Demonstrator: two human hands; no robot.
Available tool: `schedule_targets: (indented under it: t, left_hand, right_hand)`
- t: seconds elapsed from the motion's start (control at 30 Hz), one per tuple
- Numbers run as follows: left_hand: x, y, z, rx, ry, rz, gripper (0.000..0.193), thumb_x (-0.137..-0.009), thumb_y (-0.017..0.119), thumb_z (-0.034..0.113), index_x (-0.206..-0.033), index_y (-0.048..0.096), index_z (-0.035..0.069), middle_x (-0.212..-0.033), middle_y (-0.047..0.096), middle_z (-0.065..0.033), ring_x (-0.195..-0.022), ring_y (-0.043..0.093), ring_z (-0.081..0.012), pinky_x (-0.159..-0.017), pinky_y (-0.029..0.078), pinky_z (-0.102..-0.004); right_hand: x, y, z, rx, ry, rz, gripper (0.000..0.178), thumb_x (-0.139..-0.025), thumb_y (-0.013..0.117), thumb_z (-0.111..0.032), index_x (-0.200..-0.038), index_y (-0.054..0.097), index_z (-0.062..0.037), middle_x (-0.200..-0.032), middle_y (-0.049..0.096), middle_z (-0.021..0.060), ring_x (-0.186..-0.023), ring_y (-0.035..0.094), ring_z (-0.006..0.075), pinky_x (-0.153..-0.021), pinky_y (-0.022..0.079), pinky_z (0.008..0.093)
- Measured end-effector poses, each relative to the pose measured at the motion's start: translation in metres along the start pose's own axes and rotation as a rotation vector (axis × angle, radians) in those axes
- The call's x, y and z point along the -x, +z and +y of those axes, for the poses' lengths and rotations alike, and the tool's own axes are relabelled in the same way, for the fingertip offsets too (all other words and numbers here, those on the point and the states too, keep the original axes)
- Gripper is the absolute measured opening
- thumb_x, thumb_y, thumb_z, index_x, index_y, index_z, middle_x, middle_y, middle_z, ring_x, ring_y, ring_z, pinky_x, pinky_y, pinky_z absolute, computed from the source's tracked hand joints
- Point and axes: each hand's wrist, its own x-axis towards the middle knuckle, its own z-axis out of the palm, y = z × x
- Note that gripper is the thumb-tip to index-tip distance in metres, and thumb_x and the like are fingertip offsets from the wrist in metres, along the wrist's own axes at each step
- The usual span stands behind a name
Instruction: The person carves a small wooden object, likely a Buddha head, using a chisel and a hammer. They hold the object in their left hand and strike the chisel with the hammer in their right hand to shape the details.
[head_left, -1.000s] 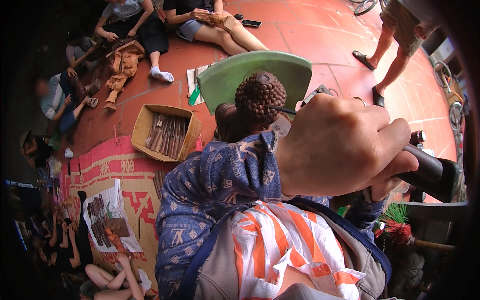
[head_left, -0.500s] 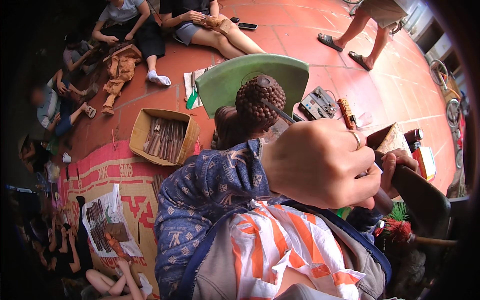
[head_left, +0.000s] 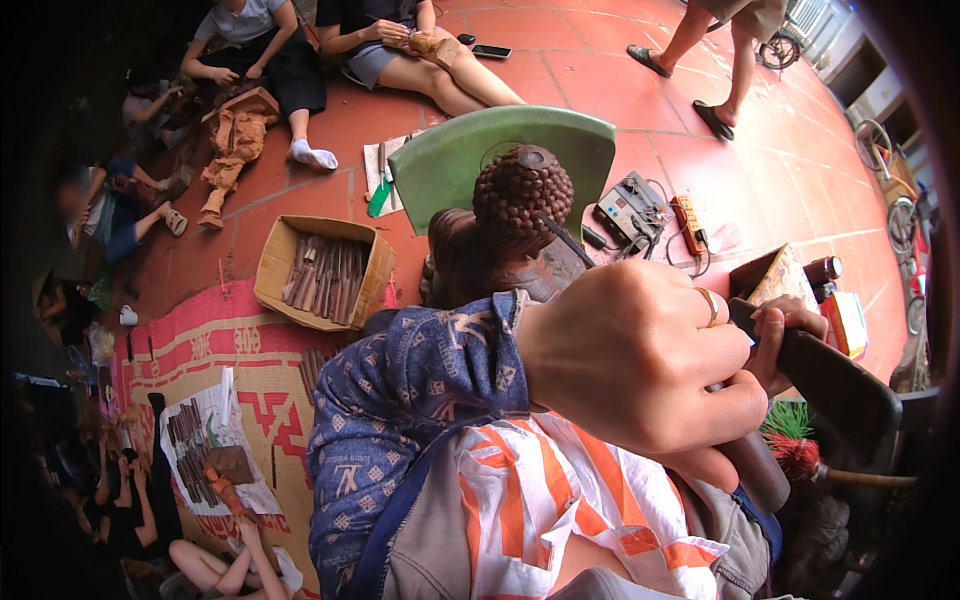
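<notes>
A dark brown wooden carved figure with a knobby, bead-like head [head_left: 523, 200] is in front of me. My left hand [head_left: 650, 365] is closed around a carving chisel [head_left: 757, 478]; its handle end sticks out below my fist. The chisel's flat blade points toward the lower right side of the carved head; whether it touches cannot be made out. Just right of it, my right hand [head_left: 787, 330], partly hidden behind the left, grips a dark, flat wooden mallet [head_left: 838, 385]. The mallet's wide end is toward the lower right, apart from the chisel handle.
Behind the figure stands a green plastic chair [head_left: 470, 150]. A cardboard box [head_left: 375, 285] of chisels is at left, with more tools on a white sheet [head_left: 262, 498]. An electric device [head_left: 632, 213] and orange power strip [head_left: 688, 222] lie ahead right. Several people sit at left; one walks.
My left fist has turned and sunk a little, and the chisel's handle end now hangs lower. The right hand has shifted slightly left. The walking person at the top right has stepped.
</notes>
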Motion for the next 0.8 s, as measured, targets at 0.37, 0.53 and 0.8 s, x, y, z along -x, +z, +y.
schedule_targets:
  t: [0.37,0.53,0.8]
  left_hand:
    - [0.000,-0.009,-0.003,0.165,0.027,0.167,0.049,-0.079,0.060,0.059,-0.067,0.050,0.013,-0.060,0.042,-0.0014,-0.046,0.050,-0.0167,-0.040,0.041,-0.0310]
    - [0.008,-0.009,-0.005,0.181,0.089,0.193,0.048,-0.080,0.061,0.058,-0.067,0.049,0.013,-0.061,0.042,-0.0010,-0.045,0.049,-0.0161,-0.040,0.039,-0.0303]
    - [0.017,-0.018,-0.010,0.173,0.240,0.027,0.045,-0.076,0.063,0.053,-0.065,0.049,0.012,-0.059,0.042,-0.0001,-0.048,0.050,-0.0156,-0.042,0.039,-0.0288]
  right_hand:
    - [-0.031,-0.018,-0.036,-0.027,-0.289,-0.086,0.017,-0.092,0.059,-0.008,-0.093,0.042,-0.0069,-0.067,0.050,0.0079,-0.061,0.048,0.0163,-0.059,0.041,0.0321]
    - [-0.044,-0.013,-0.066,0.587,-0.595,0.004,0.020,-0.093,0.058,-0.007,-0.100,0.040,-0.0093,-0.069,0.047,0.0070,-0.060,0.046,0.0175,-0.058,0.043,0.0348]
    - [-0.032,-0.032,-0.076,0.621,-0.696,0.025,0.021,-0.092,0.057,-0.002,-0.101,0.038,-0.0064,-0.072,0.049,0.0110,-0.063,0.052,0.0219,-0.056,0.046,0.0371]
